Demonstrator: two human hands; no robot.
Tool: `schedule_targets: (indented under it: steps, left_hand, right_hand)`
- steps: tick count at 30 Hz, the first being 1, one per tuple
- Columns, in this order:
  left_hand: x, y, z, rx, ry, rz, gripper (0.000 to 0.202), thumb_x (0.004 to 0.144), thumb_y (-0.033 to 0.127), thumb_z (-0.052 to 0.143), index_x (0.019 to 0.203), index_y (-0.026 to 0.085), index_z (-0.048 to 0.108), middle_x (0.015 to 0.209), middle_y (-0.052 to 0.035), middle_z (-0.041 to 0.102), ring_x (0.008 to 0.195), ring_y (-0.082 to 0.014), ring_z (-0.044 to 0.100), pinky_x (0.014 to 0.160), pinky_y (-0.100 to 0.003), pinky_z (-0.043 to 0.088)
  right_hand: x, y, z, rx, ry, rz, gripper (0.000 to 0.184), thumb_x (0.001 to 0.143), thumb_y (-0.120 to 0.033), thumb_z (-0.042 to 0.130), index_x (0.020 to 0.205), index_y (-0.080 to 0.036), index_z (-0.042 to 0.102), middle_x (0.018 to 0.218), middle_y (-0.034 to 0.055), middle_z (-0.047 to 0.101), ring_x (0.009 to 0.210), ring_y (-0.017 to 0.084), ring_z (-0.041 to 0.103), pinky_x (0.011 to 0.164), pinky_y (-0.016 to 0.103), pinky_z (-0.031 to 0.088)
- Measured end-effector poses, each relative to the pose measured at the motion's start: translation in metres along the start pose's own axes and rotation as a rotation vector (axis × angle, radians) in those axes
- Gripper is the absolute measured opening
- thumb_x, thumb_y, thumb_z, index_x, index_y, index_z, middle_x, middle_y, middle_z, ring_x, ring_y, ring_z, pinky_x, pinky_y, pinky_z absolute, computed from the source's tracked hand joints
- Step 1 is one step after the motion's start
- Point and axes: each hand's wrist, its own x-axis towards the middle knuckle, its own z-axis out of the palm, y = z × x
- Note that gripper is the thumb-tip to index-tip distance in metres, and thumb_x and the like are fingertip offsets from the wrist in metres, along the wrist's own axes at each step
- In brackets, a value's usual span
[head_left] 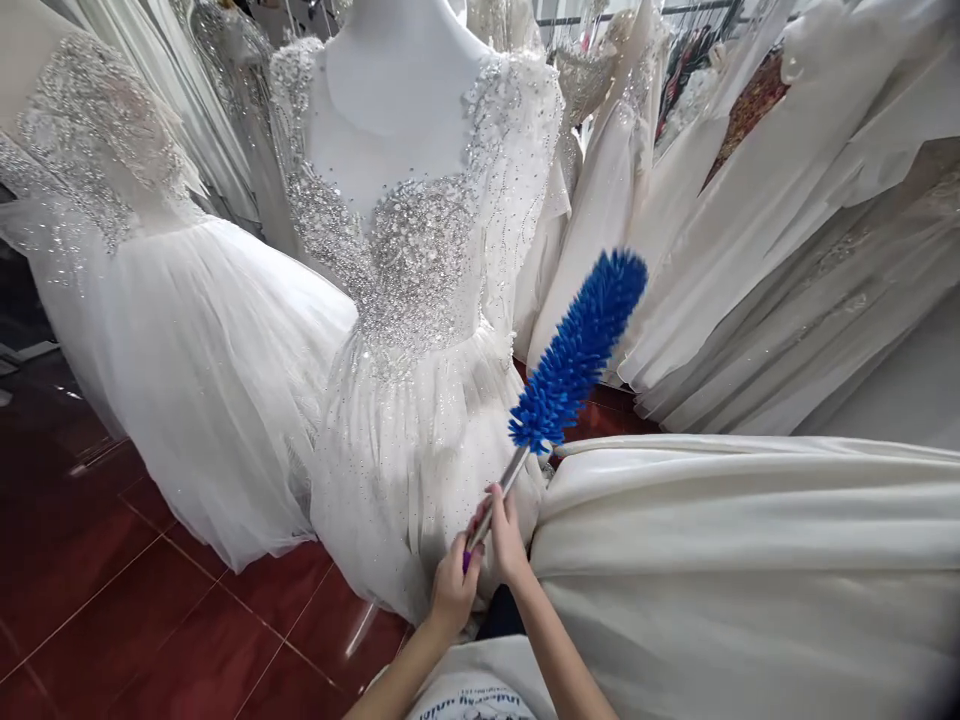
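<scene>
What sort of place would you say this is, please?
Probably a bridal shop or gown storeroom: a beaded white gown on a mannequin, another white gown beside it, and more pale dresses crowded along the right.

The left hand (452, 588) and right hand (508, 538) hid parts of the shaft (514, 470) of the blue bristle duster (577, 355). The top edge cut off the mannequin (394, 130) at the neck, while the left and right edges cropped a beaded gown (202, 340) and a cream satin skirt (750, 520) respectively. On the white shirt (459, 665), cut by the bottom edge, the smallest print was too tiny to read.
</scene>
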Motion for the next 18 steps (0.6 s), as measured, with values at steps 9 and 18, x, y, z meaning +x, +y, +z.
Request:
schedule_targets:
  steps: [9, 18]
  left_hand:
    - [-0.063, -0.080, -0.111, 0.166, 0.027, -0.340, 0.062, 0.085, 0.069, 0.032, 0.110, 0.020, 0.062, 0.084, -0.0059, 0.073, 0.094, -0.0298, 0.067, 0.085, -0.036, 0.048]
    - [-0.077, -0.132, -0.084, 0.320, -0.265, -0.423, 0.053, 0.081, 0.065, 0.039, 0.087, 0.025, 0.073, 0.091, -0.0068, 0.079, 0.095, -0.0308, 0.070, 0.081, -0.037, 0.049]
  right_hand:
    - [-0.012, 0.070, 0.089, -0.092, -0.252, 0.039, 0.052, 0.072, -0.024, 0.064, 0.115, -0.027, 0.035, 0.090, -0.0040, 0.054, 0.068, 0.011, 0.058, 0.064, 0.029, 0.054]
    - [-0.028, 0.147, 0.009, -0.179, -0.100, 0.560, 0.028, 0.065, -0.022, 0.071, 0.084, -0.022, 0.051, 0.059, -0.0033, 0.060, 0.045, 0.012, 0.055, 0.046, 0.025, 0.048]
